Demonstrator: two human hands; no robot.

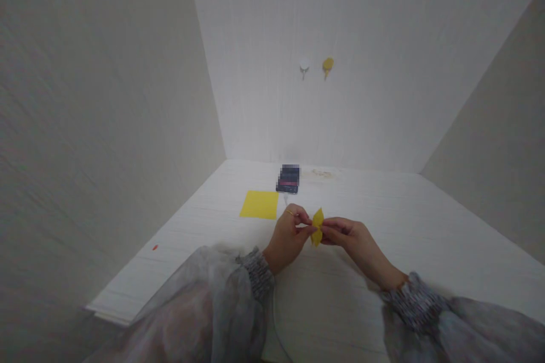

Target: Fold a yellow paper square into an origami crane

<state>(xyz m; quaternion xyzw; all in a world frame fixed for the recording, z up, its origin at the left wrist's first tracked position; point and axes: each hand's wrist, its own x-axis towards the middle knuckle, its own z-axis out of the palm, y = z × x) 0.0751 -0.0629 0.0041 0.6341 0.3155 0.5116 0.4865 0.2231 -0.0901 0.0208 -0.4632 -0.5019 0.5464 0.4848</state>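
Observation:
A small piece of folded yellow paper point(317, 219) is held upright above the white table, with pointed ends at top and bottom. My left hand point(290, 233) pinches it from the left between thumb and fingers; a thin ring shows on one finger. From the right, the thumb and fingertips of my right hand point(346, 233) close on the same paper. The fingertips cover its middle, so the folds there are partly hidden. A flat yellow paper sheet point(259, 205) lies on the table just beyond my left hand.
A phone point(289, 179) lies near the back wall, with a white cable point(276, 317) running toward me. Two hooks, one white point(304, 66) and one yellow point(327, 64), hang on the wall. A small red bit point(155, 247) lies at the left edge. Walls enclose both sides.

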